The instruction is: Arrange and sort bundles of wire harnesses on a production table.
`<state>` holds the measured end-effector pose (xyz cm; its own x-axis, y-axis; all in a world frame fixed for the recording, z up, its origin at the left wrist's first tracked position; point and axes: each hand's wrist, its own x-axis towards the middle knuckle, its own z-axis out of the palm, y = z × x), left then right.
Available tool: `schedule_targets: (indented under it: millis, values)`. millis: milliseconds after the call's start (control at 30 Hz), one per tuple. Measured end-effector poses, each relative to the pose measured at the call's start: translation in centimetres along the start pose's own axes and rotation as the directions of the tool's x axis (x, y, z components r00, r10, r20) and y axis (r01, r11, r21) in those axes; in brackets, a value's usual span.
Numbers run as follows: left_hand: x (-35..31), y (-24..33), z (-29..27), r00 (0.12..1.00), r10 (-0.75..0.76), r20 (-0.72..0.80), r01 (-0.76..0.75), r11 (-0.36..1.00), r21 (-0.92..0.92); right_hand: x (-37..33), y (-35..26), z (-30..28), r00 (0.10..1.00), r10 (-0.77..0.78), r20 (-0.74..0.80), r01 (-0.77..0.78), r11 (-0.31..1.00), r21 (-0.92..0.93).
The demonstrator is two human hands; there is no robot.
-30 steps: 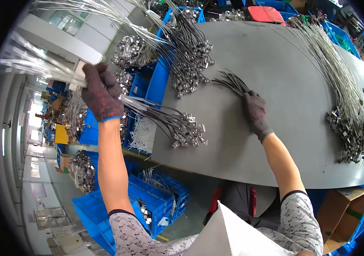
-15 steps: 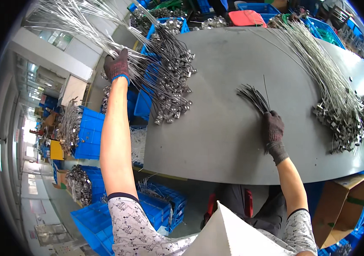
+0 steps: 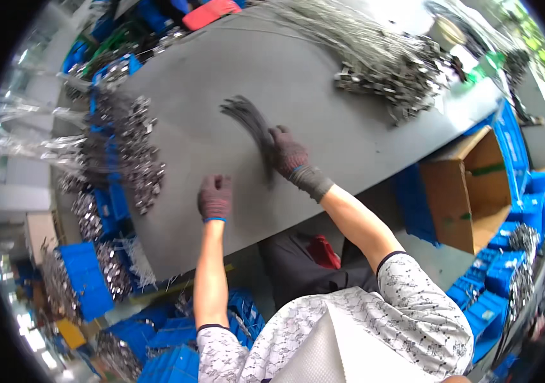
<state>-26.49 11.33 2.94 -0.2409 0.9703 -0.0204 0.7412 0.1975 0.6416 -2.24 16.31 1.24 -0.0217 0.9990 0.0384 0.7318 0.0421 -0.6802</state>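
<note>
The right hand (image 3: 289, 152), in a dark knitted glove, has its fingers closed round a bundle of thin dark strands (image 3: 249, 119). The left hand (image 3: 215, 198), gloved the same way, sits lower and to the left with its fingers bent; I see nothing in it, though I can't tell how far it is closed.

The bundle is over the grey tabletop (image 3: 183, 121), its long axis slanting from the far left down to the right hand, with a shorter dark tail below the grip, toward the person. Its tips fan out ahead of the left hand and slightly to its right. So the right hand is on the bundle, the left well apart from it; the strands are smeared by motion, so whether they touch the table is hard to say.

Further out, a heap of metal clips (image 3: 143, 159) on dark leads lines the table's left edge, and pale wires (image 3: 349, 32) ending in more clips lie across the far right. An open cardboard box (image 3: 443, 198) is below the right edge.
</note>
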Motion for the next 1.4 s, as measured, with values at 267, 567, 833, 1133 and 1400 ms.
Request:
schedule_targets:
  millis: [267,567,833,1133,1400]
  values:
    - [-2.5,7.3,11.0,0.986,-0.14,0.093,0.113,0.96,0.255,-9.6,14.9,-15.7,0.838,0.332,-0.434,-0.342,0.938,0.056]
    - [-3.4,5.8,12.7,0.987,-0.081,0.137,0.03,0.939,0.341,-3.4,25.2,-21.5,0.872,0.339,-0.353,-0.462,0.81,-0.361]
    - [-3.9,6.1,10.6,0.956,-0.058,0.287,-0.093,0.87,0.485,-10.9,28.9,-22.7,0.848,0.517,0.116,-0.515,0.754,0.407]
    - [-3.6,4.7,8.5,0.853,0.14,0.502,-0.471,0.622,0.626,-52.0,32.2,-16.1,0.862,0.483,0.15,-0.411,0.842,-0.351]
    - [-9.1,7.9,9.1,0.715,0.007,0.699,0.617,0.465,-0.635,-77.1,25.0,-14.5,0.476,0.825,0.303,-0.757,0.56,-0.336]
